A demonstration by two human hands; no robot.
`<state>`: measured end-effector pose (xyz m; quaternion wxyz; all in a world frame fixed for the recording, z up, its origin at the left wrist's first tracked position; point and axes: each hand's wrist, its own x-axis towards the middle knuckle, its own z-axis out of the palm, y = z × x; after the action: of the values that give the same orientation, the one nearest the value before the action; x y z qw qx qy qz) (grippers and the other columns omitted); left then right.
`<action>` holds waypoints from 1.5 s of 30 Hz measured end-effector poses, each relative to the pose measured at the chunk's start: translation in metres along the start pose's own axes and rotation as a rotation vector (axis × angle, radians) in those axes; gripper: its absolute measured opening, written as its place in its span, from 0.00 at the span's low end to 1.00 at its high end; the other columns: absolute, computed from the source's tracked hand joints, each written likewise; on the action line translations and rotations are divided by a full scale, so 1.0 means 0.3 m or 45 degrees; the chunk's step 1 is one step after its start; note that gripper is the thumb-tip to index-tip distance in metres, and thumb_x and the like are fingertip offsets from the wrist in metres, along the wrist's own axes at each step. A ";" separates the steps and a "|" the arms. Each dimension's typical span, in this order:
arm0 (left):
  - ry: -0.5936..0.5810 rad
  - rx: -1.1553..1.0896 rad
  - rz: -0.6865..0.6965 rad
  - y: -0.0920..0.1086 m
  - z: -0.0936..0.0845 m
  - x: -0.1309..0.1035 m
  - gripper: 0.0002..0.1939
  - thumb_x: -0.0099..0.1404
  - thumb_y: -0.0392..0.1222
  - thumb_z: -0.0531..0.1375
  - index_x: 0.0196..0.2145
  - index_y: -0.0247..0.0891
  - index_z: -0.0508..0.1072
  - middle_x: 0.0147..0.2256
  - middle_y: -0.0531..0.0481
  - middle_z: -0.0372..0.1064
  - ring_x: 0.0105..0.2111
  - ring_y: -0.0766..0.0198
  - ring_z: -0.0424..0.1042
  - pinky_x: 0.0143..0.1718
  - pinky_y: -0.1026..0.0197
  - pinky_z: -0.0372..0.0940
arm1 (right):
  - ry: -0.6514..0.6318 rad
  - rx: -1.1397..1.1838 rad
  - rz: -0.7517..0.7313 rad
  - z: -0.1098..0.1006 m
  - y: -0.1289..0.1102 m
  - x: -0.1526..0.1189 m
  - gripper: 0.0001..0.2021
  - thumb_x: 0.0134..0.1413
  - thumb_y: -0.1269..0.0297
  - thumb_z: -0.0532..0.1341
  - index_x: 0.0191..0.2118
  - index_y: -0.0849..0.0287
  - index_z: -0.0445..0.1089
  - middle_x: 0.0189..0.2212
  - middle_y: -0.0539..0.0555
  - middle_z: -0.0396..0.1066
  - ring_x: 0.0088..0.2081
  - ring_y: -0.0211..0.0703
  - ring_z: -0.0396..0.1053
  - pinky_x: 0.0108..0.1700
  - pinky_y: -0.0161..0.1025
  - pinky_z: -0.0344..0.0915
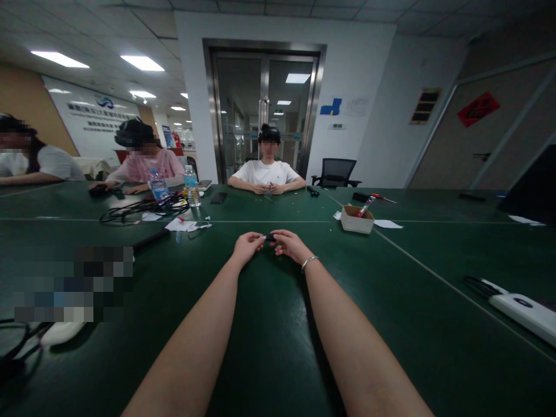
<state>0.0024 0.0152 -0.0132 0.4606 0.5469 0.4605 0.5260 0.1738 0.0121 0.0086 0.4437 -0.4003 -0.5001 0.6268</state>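
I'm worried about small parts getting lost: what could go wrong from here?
The small dark object is held at the fingertips of the left hand and right hand, so it could slip. Dropped, it might be hard to spot against the dark green table.

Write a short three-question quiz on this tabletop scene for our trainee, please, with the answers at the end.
1. True or false: the right hand holds a small dark object.
2. Multiple choice: where is the silver bracelet? A) left wrist; B) right wrist; C) on the tabletop.
3. Fill in: the open box stands to the ___ of the right hand.

Key: 1 true; 2 B; 3 right.
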 end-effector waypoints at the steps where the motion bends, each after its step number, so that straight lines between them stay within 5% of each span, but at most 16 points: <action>1: 0.002 -0.002 -0.004 0.004 0.001 -0.003 0.16 0.49 0.43 0.67 0.33 0.31 0.74 0.22 0.50 0.69 0.23 0.68 0.67 0.26 0.64 0.61 | -0.002 0.000 -0.002 0.000 0.000 0.000 0.07 0.57 0.73 0.57 0.42 0.63 0.66 0.23 0.53 0.72 0.16 0.31 0.65 0.22 0.31 0.67; 13: 0.180 -0.035 -0.052 0.010 -0.004 -0.007 0.13 0.53 0.47 0.63 0.28 0.32 0.74 0.22 0.50 0.69 0.21 0.70 0.65 0.25 0.65 0.59 | 0.072 0.038 -0.048 -0.002 0.003 0.002 0.09 0.55 0.74 0.57 0.43 0.60 0.66 0.26 0.52 0.72 0.16 0.30 0.65 0.21 0.32 0.69; 33: 0.031 0.199 -0.030 -0.022 -0.007 0.017 0.13 0.55 0.48 0.61 0.26 0.33 0.73 0.22 0.50 0.69 0.20 0.70 0.65 0.24 0.66 0.59 | -0.071 -0.025 -0.084 -0.006 0.016 0.001 0.11 0.52 0.76 0.60 0.43 0.61 0.67 0.25 0.49 0.69 0.18 0.30 0.66 0.21 0.30 0.69; 45: -0.030 -0.010 0.065 -0.012 0.010 -0.002 0.13 0.49 0.42 0.66 0.33 0.33 0.74 0.25 0.49 0.71 0.27 0.66 0.70 0.31 0.63 0.65 | -0.009 -0.054 -0.009 0.002 0.011 0.007 0.05 0.57 0.71 0.59 0.40 0.65 0.66 0.21 0.52 0.72 0.16 0.30 0.65 0.20 0.28 0.67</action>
<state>0.0052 0.0151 -0.0168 0.4545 0.5628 0.4388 0.5331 0.1722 0.0135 0.0054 0.4357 -0.4056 -0.5162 0.6158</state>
